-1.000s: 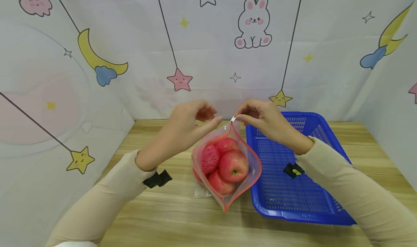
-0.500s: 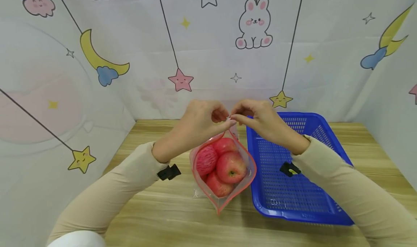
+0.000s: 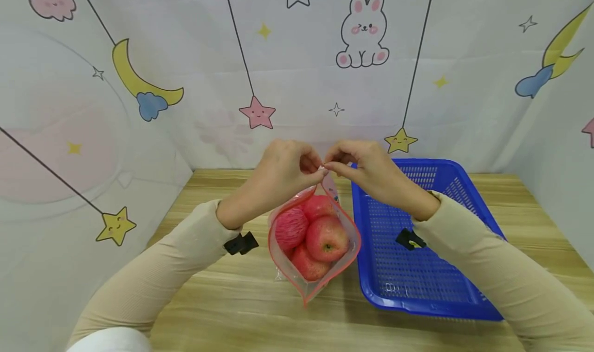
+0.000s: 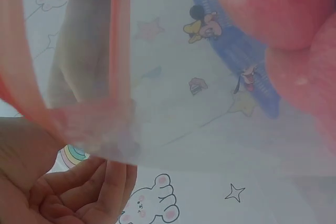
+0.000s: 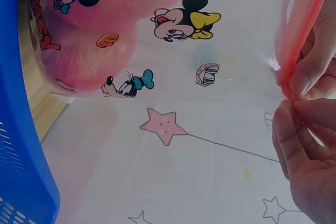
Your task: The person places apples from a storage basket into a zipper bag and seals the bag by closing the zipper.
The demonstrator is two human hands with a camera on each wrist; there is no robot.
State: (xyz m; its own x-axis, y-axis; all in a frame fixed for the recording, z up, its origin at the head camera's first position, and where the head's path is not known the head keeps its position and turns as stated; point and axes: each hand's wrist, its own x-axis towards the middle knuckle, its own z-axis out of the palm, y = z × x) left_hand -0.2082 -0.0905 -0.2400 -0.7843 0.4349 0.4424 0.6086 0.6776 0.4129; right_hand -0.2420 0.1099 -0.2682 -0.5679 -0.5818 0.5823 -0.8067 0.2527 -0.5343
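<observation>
A clear zip bag (image 3: 303, 288) with a red zip edge stands open on the table, with several red apples (image 3: 327, 238) inside. Cartoon prints show on its film (image 5: 231, 40) in the right wrist view. At its far corner, by a small white slider (image 3: 321, 167), my left hand (image 3: 290, 169) pinches the bag. My right hand (image 3: 364, 161) pinches the same corner from the other side, fingertips against those of the left. The right wrist view shows both thumbs on the red edge (image 5: 286, 85). Fingers mostly hide the slider.
Just right of the bag sits a blue plastic basket (image 3: 431, 308) with slatted sides, under my right forearm. The wood-patterned table (image 3: 223, 300) meets a white printed cloth (image 3: 297, 73) behind and at the sides.
My left hand has come right to the bag's far corner and taken hold of it beside the right hand. The corner and the bag's mouth have shifted slightly left.
</observation>
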